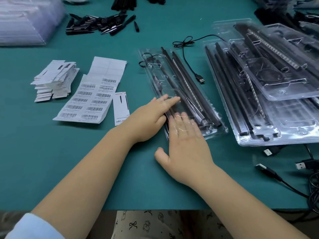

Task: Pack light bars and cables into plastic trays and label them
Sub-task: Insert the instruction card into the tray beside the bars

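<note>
Covering teal table (pixel 51 152) | barcode sheet (pixel 89 100) left | left hand (pixel 148 121), right hand (pixel 186 144) spread flat on tray (pixel 183 94)

Single head view, looking forward and down, sitting close over table (pixel 51 152), taking in near edge.

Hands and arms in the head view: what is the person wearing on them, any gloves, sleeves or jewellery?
No gloves show on the left hand or the right hand, and no rings, watch or bands are visible. Both forearms are bare. A light blue sleeve covers the left arm at the bottom corner of the picture. No sleeve shows on the right arm within the frame.
</note>
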`<state>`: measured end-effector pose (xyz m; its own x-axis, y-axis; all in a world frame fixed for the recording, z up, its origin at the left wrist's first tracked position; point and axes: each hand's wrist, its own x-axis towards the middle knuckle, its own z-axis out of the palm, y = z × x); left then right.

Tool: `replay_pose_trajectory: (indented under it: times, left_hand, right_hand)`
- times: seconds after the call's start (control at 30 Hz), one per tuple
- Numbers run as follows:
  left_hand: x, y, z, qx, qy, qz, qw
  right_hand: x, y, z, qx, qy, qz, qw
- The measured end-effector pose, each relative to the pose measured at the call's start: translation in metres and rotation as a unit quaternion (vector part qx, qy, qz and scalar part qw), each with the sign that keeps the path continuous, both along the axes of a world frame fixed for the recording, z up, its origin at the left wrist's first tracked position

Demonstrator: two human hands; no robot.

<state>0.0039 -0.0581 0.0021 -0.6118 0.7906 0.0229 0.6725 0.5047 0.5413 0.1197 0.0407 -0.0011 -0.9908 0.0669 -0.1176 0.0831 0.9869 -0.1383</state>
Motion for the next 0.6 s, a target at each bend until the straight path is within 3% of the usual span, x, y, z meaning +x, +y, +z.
replay_pose_trajectory:
  times: [0.1, 0.23, 0.33, 0.6]
  left_hand:
    - [0.001, 0.002, -0.004, -0.025, 0.045, 0.029, 0.998]
    - [0.008, -0.004, -0.005, -0.158, 0.112, 0.158, 0.968]
    - [0.019, -0.009, 0.0, -0.187, 0.171, 0.119, 0.96]
    - [0.047, -0.024, 0.001, -0.217, 0.122, 0.077, 0.966]
  right_hand:
    - [0.0, 0.0, 0.002, 0.007, -0.002, -0.002, 1.0]
    - [0.0, 0.001, 0.003, 0.008, -0.004, 0.0, 1.0]
    - [0.0, 0.0, 0.002, 0.004, -0.005, -0.001, 1.0]
    - [0.0, 0.0, 0.0, -0.001, 0.0, 0.0, 1.0]
